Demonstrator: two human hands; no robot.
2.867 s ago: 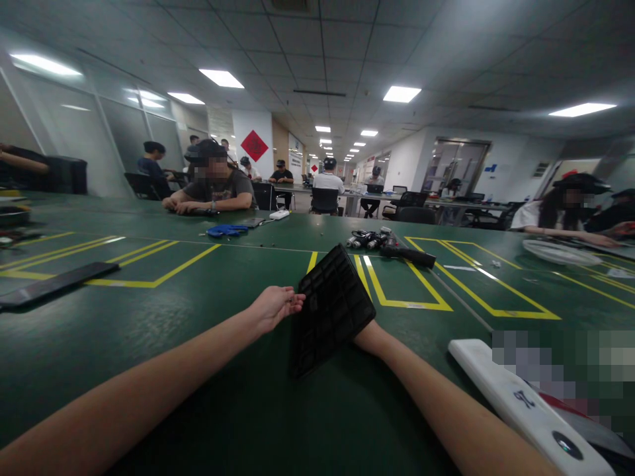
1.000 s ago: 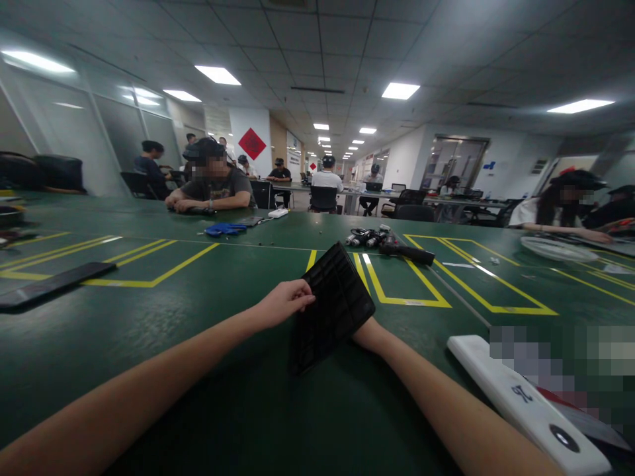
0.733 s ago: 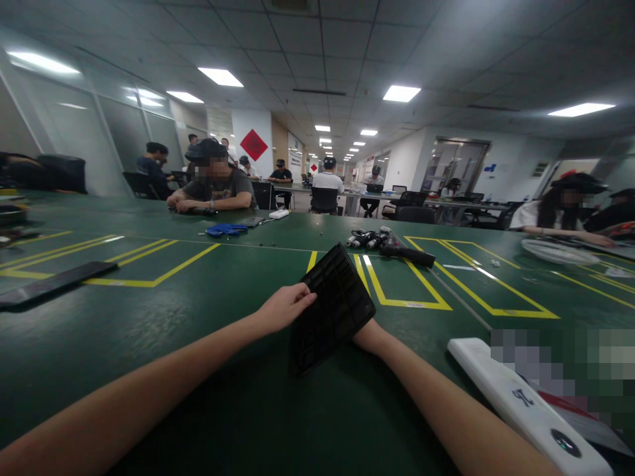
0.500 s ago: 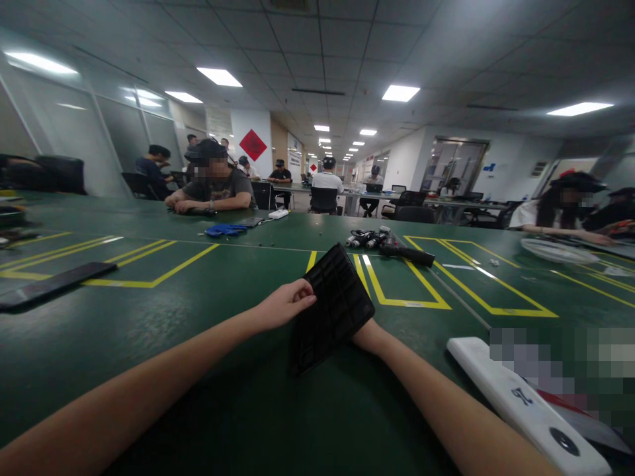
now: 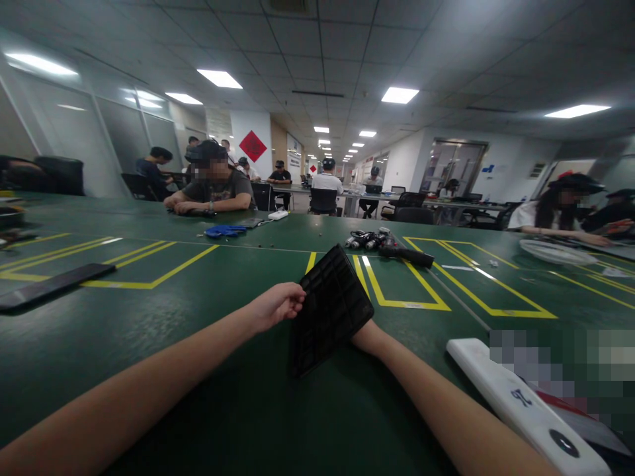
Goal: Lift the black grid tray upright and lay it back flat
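Observation:
A thin black tray with a grid of shallow compartments (image 5: 335,307) is tilted up above the table, its gridded face toward me. My right hand (image 5: 366,336) holds it from behind at the lower right edge; the fingers are hidden behind it. At the tray's left edge is my left hand (image 5: 284,305), with fingers curled and pinched together. Whether those fingertips touch the edge or hold something small, I cannot make out. The compartments are too dark to show any contents.
Yellow tape rectangles mark the green table (image 5: 198,344). Around lie a dark flat slab (image 5: 59,284), blue gloves (image 5: 225,231), bundled black cables (image 5: 370,239), and a white device marked 26 (image 5: 520,400). A person (image 5: 213,185) sits opposite, another (image 5: 560,211) at right.
My left hand has shifted slightly left, from over the tray's face to its left edge, and its fingers are more curled. The tray and right hand are nearly unmoved.

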